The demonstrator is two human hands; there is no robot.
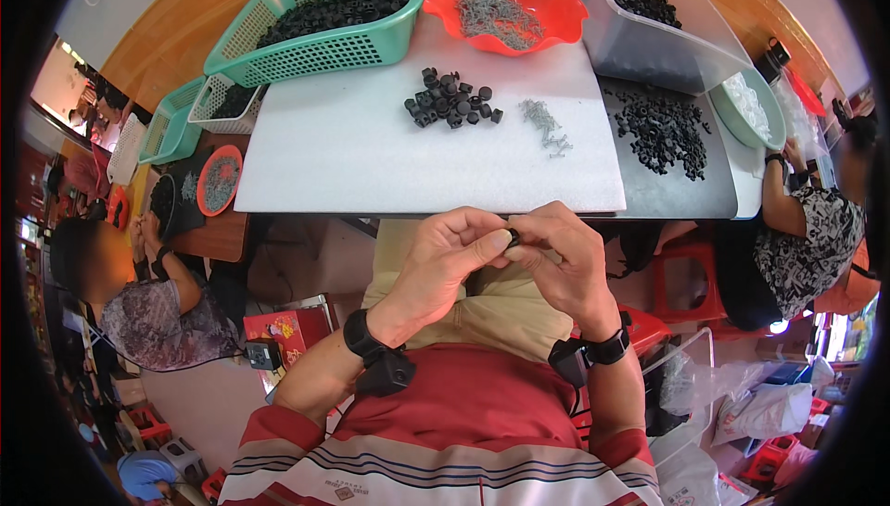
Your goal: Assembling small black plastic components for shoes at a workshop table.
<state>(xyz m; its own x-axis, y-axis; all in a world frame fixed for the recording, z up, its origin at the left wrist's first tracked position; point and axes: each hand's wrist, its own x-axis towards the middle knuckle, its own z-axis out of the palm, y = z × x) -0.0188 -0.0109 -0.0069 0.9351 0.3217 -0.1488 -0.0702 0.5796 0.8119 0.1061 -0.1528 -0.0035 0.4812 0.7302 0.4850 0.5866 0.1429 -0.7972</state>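
Observation:
My left hand (pixel 443 260) and my right hand (pixel 561 260) meet over my lap, just below the front edge of the white board (pixel 371 154). Both pinch one small black plastic piece (pixel 512 236) between their fingertips. On the board lies a heap of the same small black pieces (pixel 451 98), and beside it a little cluster of small grey metal pins (pixel 547 128). Each wrist wears a black band with a small device.
At the back stand a green basket of black pieces (pixel 324 15), a red bowl of metal pins (pixel 505 7) and a clear tub (pixel 649 33). More black pieces (pixel 663 131) lie on a grey mat at right. People sit at left and right.

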